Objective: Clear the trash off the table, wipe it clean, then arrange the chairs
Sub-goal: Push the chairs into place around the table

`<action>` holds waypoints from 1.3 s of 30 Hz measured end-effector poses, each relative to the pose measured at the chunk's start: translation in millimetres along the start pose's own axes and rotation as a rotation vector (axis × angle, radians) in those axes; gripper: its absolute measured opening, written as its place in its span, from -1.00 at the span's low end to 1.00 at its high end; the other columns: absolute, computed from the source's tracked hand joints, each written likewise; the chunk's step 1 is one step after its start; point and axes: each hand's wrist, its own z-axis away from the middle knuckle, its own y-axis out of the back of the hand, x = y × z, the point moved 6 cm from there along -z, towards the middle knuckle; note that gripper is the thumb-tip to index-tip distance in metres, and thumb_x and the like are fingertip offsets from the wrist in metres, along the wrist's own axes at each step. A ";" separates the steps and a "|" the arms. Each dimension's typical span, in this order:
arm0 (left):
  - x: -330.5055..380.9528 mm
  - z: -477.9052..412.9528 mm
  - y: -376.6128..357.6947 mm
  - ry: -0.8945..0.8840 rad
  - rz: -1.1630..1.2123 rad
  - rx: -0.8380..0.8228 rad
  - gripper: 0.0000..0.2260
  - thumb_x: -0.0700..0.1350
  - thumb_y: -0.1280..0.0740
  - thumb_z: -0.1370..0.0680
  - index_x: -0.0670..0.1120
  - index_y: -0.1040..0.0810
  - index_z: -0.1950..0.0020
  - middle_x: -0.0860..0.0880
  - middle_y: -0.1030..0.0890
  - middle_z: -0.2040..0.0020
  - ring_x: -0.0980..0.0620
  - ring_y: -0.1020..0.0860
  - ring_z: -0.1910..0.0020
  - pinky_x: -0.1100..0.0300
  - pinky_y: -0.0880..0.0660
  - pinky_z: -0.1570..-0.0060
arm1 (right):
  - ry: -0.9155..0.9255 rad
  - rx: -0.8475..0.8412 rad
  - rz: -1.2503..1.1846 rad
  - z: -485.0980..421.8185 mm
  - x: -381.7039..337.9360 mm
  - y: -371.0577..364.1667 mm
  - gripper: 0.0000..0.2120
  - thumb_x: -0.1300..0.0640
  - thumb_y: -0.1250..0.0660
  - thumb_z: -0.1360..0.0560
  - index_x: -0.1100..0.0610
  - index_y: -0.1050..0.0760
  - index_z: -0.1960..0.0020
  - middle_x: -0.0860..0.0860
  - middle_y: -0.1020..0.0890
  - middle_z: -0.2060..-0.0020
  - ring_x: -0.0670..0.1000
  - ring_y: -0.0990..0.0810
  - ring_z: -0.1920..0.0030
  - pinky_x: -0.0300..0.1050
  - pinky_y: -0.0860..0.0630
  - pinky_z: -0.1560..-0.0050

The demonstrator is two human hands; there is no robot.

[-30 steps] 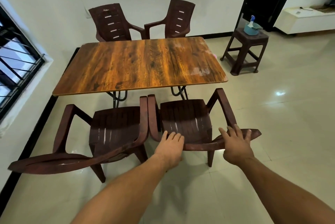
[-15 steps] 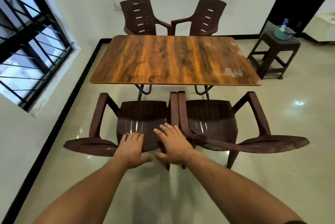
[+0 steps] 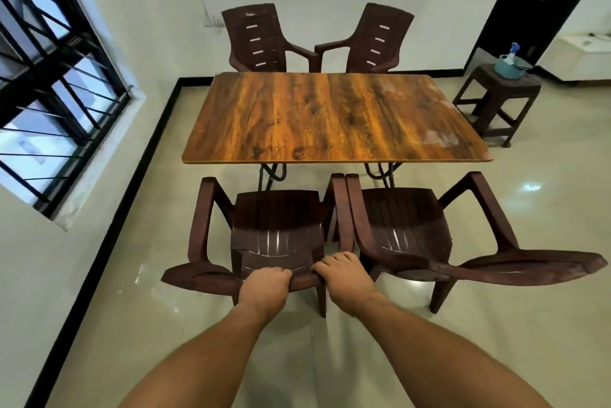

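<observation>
Plastic, dark brown, near-left chair (image 3: 277,229): right in front of me, seat facing the table, front edge short of the tabletop.
My left hand (image 3: 264,288): fingers curled over the top rail of this chair's backrest, gripping it.
My right hand (image 3: 345,275): gripping the same rail at its right end, fingers wrapped over the edge.
Near-right chair (image 3: 406,226): alongside, facing the table; its left armrest is just beside my chair's right armrest, and I cannot tell whether they touch.
Floor (image 3: 330,341): glossy pale tile under both chairs.
Table (image 3: 330,117): wood-grain top with no trash showing and pale worn patches toward the right corner.
Far chairs (image 3: 254,37): a pair behind the table, backs to the wall, inner armrests nearly meeting.
Stool (image 3: 496,100): right of the table, bearing a teal tub (image 3: 507,67).
Step in hand: by my reckoning clearing and wiping are done; this is the chair arranging.
Next move calls for: an even push from both hands to slide the chair in squarely under the table edge, without snagging the neighbour's armrest.
</observation>
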 end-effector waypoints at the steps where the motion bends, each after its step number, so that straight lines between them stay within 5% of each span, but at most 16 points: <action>1: 0.3 -1.0 -0.7 0.003 0.003 0.000 -0.74 -0.19 -0.16 -0.57 -0.03 -0.52 -0.20 -0.06 -0.63 -0.11 -0.12 -0.60 -0.10 -0.03 -0.51 -0.12 | -0.007 -0.017 -0.005 -1.2 0.7 0.4 -0.58 0.18 -0.22 -0.56 -0.05 -0.38 -0.39 0.00 -0.52 -0.27 0.09 -0.41 -0.33 0.06 -0.14 -0.48; 5: 1.5 -1.7 0.3 0.010 0.012 0.001 -0.74 -0.20 -0.16 -0.58 -0.03 -0.50 -0.23 -0.07 -0.61 -0.14 -0.14 -0.59 -0.11 -0.04 -0.51 -0.13 | -0.058 -0.030 -0.016 -2.0 2.7 -4.8 -0.41 0.23 -0.42 -0.43 -0.08 -0.37 -0.40 -0.02 -0.51 -0.27 0.07 -0.40 -0.35 0.07 -0.12 -0.50; 10: 1.3 3.1 -1.1 0.016 0.024 0.003 -0.73 -0.23 -0.15 -0.58 -0.04 -0.50 -0.22 -0.08 -0.61 -0.14 -0.15 -0.59 -0.11 -0.04 -0.51 -0.11 | -0.047 -0.022 -0.011 1.1 -0.3 -9.3 -0.39 0.21 -0.42 -0.44 -0.11 -0.35 -0.42 -0.05 -0.50 -0.30 0.05 -0.38 -0.37 0.05 -0.09 -0.51; 15: 4.0 2.6 2.3 0.014 0.056 -0.008 -0.78 -0.17 -0.18 -0.58 -0.03 -0.49 -0.19 -0.06 -0.61 -0.12 -0.11 -0.59 -0.09 -0.03 -0.52 -0.11 | -0.004 0.070 -0.118 24.1 24.1 16.3 -0.27 -0.17 -0.32 -0.46 -0.08 -0.15 -0.56 -0.10 -0.28 -0.48 -0.05 -0.16 -0.52 0.15 0.11 -0.58; 18: 21.5 0.8 8.3 -0.031 0.110 0.024 -0.82 -0.01 -0.21 -0.60 -0.01 -0.45 -0.17 -0.03 -0.60 -0.08 -0.08 -0.59 -0.05 -0.02 -0.51 -0.08 | -0.195 0.155 -0.102 58.6 90.8 31.5 -0.15 -0.32 -0.35 -0.41 -0.04 -0.12 -0.57 -0.08 -0.25 -0.51 -0.03 -0.15 -0.53 0.14 0.07 -0.58; 22: 50.8 -8.4 12.3 -0.012 0.137 0.041 -0.82 -0.03 -0.19 -0.62 -0.01 -0.44 -0.20 -0.04 -0.60 -0.10 -0.10 -0.60 -0.05 -0.04 -0.54 -0.05 | -0.495 0.051 0.046 117.7 189.3 19.5 -0.31 -0.06 -0.37 -0.45 0.05 -0.22 -0.50 0.00 -0.41 -0.42 0.07 -0.34 -0.44 0.02 -0.23 -0.49; 27: 66.2 -17.2 14.9 0.031 0.063 0.043 -0.75 -0.23 -0.11 -0.63 -0.04 -0.44 -0.25 -0.07 -0.60 -0.13 -0.13 -0.61 -0.08 -0.05 -0.53 -0.04 | -0.481 -0.001 -0.021 128.3 228.9 1.5 -0.31 0.28 -0.45 -0.37 -0.04 -0.34 -0.44 -0.05 -0.55 -0.26 0.07 -0.50 -0.22 -0.08 -0.47 -0.26; 30: 68.3 -14.4 16.2 0.041 0.047 0.050 -0.75 -0.25 -0.10 -0.63 -0.04 -0.44 -0.24 -0.06 -0.61 -0.12 -0.12 -0.62 -0.06 -0.04 -0.53 -0.03 | -0.451 0.029 -0.033 124.1 226.7 1.2 -0.48 0.34 -0.26 -0.43 -0.02 -0.44 -0.33 -0.05 -0.61 -0.15 0.05 -0.53 -0.14 -0.08 -0.35 -0.32; 33: 70.5 -12.3 15.8 0.035 0.048 0.053 -0.75 -0.24 -0.09 -0.64 -0.03 -0.44 -0.23 -0.06 -0.61 -0.11 -0.11 -0.62 -0.05 -0.03 -0.52 -0.03 | -0.419 0.069 -0.119 125.7 225.1 -3.4 -0.41 0.38 -0.29 -0.34 0.02 -0.49 -0.33 -0.04 -0.62 -0.16 0.01 -0.52 -0.22 -0.07 -0.16 -0.49; 39: 74.7 -6.2 13.0 0.032 0.041 0.052 -0.74 -0.25 -0.10 -0.63 -0.03 -0.43 -0.25 -0.05 -0.62 -0.12 -0.11 -0.62 -0.05 -0.02 -0.53 -0.05 | -0.356 0.140 -0.213 130.8 224.2 -2.4 -0.41 0.43 -0.29 -0.31 0.08 -0.56 -0.29 -0.01 -0.66 -0.13 0.04 -0.54 -0.18 -0.06 -0.32 -0.38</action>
